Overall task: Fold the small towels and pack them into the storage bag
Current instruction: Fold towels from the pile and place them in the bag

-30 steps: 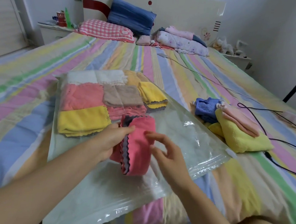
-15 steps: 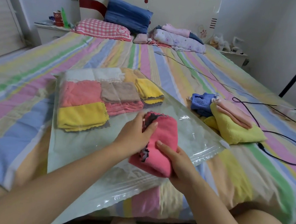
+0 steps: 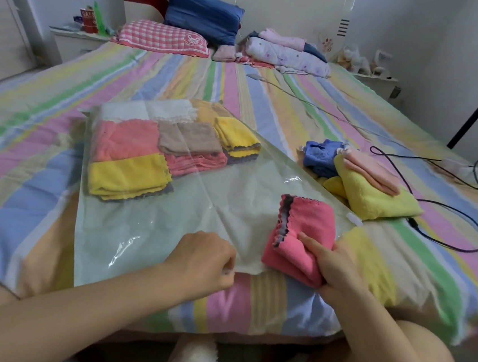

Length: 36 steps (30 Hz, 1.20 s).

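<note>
A clear plastic storage bag (image 3: 144,230) lies flat on the striped bed, with several folded towels (image 3: 127,176) in yellow, pink, tan and white inside its far half. My right hand (image 3: 332,264) grips a folded pink towel (image 3: 304,232) with a grey scalloped edge, resting near the bag's right corner. My left hand (image 3: 205,261) pinches the bag's near open edge. To the right, a loose pile of towels (image 3: 372,192) in yellow, peach and blue sits on the bed.
A black cable (image 3: 448,229) loops across the bed right of the towel pile. Pillows (image 3: 201,20) and bedding lie at the headboard. A nightstand (image 3: 75,42) stands at the back left. My knees show at the bed's near edge.
My left hand has left the pink towel and taken the bag's near edge. My right hand has moved the towel right and down, alone.
</note>
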### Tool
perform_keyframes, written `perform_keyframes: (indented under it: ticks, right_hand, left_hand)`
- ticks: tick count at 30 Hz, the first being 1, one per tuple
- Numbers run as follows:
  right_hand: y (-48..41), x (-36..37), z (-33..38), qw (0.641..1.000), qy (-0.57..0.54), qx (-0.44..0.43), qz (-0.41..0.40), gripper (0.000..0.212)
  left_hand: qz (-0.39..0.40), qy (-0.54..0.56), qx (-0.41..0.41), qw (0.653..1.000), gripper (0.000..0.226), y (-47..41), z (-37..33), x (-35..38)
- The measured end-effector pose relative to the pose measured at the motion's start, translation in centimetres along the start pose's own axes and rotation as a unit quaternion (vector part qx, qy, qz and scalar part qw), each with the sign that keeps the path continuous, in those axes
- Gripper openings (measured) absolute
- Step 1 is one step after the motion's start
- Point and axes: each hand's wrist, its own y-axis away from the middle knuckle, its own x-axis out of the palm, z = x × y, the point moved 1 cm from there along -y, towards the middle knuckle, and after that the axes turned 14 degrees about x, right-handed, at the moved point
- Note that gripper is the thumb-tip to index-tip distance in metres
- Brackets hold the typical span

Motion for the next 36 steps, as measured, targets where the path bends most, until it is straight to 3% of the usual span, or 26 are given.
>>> perform_keyframes:
  ticks: [7, 10, 15, 18, 22, 24, 29, 32, 36]
  right_hand:
    - [1.7, -0.9, 1.1, 0.999, -0.018, -0.015, 0.038, 0.027]
    - [2.6, -1.3, 1.7, 0.996, -0.035, -0.013, 0.076, 0.025]
    - [4.8, -0.8, 2.3, 0.989, -0.029, -0.008, 0.143, 0.045]
    - [5.9, 0.3, 2.3, 0.978, 0.047, -0.003, 0.205, 0.053]
    - [6.6, 2.5, 1.2, 0.936, 0.261, 0.069, 0.224, 0.048]
    - [6.0, 3.9, 0.4, 0.935, 0.29, 0.075, 0.188, 0.04]
    - [2.7, 7.7, 0.2, 0.988, 0.056, 0.076, 0.122, 0.03]
    - [0.9, 11.4, 0.5, 0.995, 0.043, 0.036, 0.086, 0.024]
    - [-0.3, 17.1, 0.7, 0.988, 0.075, -0.018, 0.131, 0.006]
  left_hand:
    - [-0.033, 0.062, -0.064, 0.995, 0.006, -0.8, 0.7, -0.6]
    - [-0.019, 0.155, -0.104, 0.982, 0.019, -0.9, 1.6, -1.2]
    - [0.022, 0.443, -0.155, 0.883, 0.02, 0.0, 2.8, -4.1]
    - [-0.047, 0.519, -0.164, 0.838, 0.017, 0.3, 3.0, -5.8]
    - [-0.157, 0.524, -0.149, 0.824, 0.017, 0.3, 3.1, -8.2]
    - [-0.189, 0.533, -0.126, 0.815, 0.018, 0.4, 3.2, -9.3]
    - [-0.185, 0.527, -0.075, 0.826, 0.015, 0.7, 3.1, -10.5]
    - [-0.186, 0.515, -0.046, 0.835, 0.017, 1.1, 3.4, -10.9]
    - [-0.203, 0.558, -0.021, 0.804, 0.018, 1.8, 3.5, -11.7]
